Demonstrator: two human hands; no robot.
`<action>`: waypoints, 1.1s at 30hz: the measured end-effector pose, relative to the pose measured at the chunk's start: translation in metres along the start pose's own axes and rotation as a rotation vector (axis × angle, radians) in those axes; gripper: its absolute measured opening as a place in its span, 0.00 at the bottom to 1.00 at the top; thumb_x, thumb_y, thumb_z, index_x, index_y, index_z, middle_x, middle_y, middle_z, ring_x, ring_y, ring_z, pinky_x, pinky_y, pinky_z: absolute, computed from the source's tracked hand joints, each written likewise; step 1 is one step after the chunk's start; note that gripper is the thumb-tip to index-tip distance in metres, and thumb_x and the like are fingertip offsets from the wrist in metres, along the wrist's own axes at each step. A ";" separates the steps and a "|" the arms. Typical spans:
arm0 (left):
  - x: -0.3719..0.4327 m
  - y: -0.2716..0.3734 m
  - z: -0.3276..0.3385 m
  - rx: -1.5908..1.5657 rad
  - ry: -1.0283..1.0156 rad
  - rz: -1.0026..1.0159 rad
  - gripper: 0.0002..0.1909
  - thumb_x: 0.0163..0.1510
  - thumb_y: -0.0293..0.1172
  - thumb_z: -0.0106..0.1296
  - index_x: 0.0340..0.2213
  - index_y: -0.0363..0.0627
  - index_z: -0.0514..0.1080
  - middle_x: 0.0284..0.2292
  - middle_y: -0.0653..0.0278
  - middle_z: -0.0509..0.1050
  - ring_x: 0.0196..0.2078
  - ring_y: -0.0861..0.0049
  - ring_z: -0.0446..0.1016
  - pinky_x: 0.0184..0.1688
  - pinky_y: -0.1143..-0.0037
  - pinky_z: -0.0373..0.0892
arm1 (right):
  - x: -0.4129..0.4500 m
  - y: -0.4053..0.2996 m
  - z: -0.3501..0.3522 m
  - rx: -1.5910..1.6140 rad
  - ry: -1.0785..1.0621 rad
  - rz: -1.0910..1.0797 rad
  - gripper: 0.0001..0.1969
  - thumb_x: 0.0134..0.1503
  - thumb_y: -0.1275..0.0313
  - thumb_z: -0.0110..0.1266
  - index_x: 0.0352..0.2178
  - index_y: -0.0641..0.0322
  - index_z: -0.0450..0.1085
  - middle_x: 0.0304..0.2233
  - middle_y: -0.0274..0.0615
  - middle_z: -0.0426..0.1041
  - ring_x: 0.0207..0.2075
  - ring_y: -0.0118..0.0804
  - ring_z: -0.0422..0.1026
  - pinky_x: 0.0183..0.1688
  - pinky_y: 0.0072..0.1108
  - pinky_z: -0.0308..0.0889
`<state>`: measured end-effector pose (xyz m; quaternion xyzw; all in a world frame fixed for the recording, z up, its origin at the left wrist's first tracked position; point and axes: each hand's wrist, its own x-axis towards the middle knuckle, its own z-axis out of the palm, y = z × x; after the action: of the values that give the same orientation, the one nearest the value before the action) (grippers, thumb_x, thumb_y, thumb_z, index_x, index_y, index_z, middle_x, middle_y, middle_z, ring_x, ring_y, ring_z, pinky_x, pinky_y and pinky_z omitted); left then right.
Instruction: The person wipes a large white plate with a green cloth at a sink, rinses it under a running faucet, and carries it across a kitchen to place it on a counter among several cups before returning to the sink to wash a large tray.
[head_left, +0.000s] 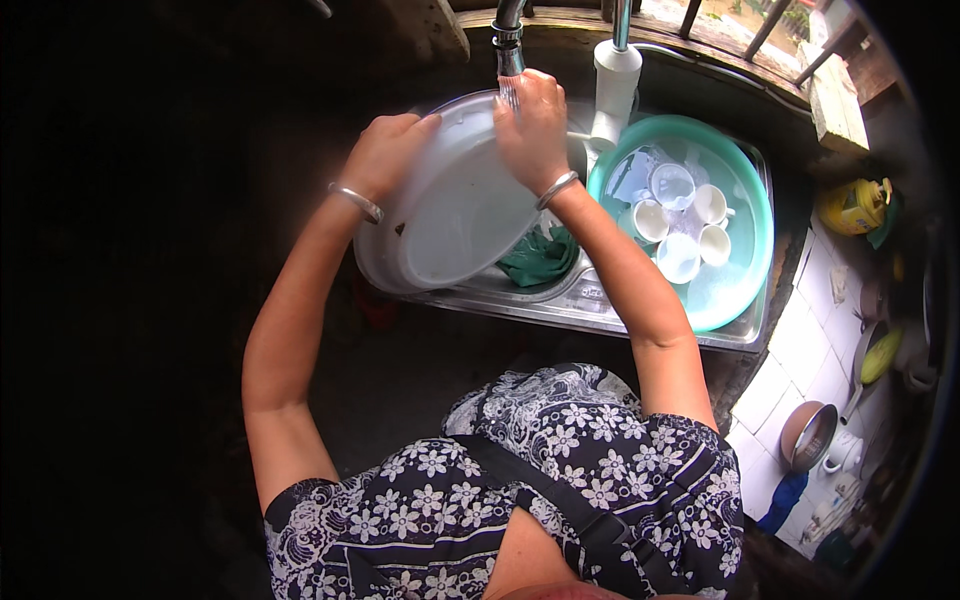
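Observation:
A large whitish basin (472, 210) is tilted over the left bowl of a steel sink. My left hand (390, 154) grips its upper left rim, with the fingers partly hidden. On its upper right edge lies my right hand (534, 124), just under the faucet (509, 56), and water runs down beside the thumb. Whether these fingers close on the rim cannot be told. Beneath the basin, a green cloth or bag (540, 259) shows in the sink bowl. To the right, a green basin (759, 225) of water holds several white cups (714, 245) and clear ones (673, 187).
A white-based second tap (618, 75) stands between the basins. A wooden block (836, 105) juts out by the barred window. Along the right are a yellow bottle (853, 206), a tiled counter (772, 397), a pan (810, 436) and a white mug (844, 451). The sink's steel edge (600, 322) faces me.

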<state>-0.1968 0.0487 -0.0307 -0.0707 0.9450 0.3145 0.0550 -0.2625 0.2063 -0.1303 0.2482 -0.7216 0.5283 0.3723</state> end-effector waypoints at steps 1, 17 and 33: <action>-0.001 -0.001 0.000 -0.033 -0.017 0.010 0.20 0.53 0.45 0.41 0.20 0.40 0.67 0.16 0.73 0.65 0.18 0.89 0.60 0.22 0.84 0.59 | -0.001 0.003 0.000 -0.040 -0.070 0.022 0.09 0.47 0.71 0.44 0.31 0.60 0.65 0.31 0.43 0.65 0.36 0.44 0.62 0.40 0.31 0.56; -0.061 -0.129 0.054 -0.336 0.012 -0.016 0.13 0.53 0.36 0.44 0.27 0.36 0.68 0.19 0.74 0.63 0.24 0.90 0.59 0.27 0.84 0.59 | -0.040 0.035 0.009 -0.115 -0.447 0.089 0.10 0.54 0.65 0.42 0.23 0.59 0.62 0.26 0.40 0.64 0.32 0.43 0.62 0.34 0.31 0.53; -0.004 -0.058 0.048 0.191 0.142 -0.006 0.20 0.54 0.43 0.33 0.27 0.41 0.69 0.27 0.52 0.71 0.32 0.55 0.69 0.33 0.66 0.65 | -0.058 0.023 -0.013 -0.112 -0.258 0.129 0.09 0.46 0.78 0.44 0.31 0.68 0.64 0.32 0.49 0.64 0.36 0.48 0.62 0.42 0.31 0.57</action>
<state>-0.1801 0.0319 -0.1025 -0.0898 0.9720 0.2173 -0.0046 -0.2415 0.2237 -0.1878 0.2461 -0.8064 0.4734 0.2550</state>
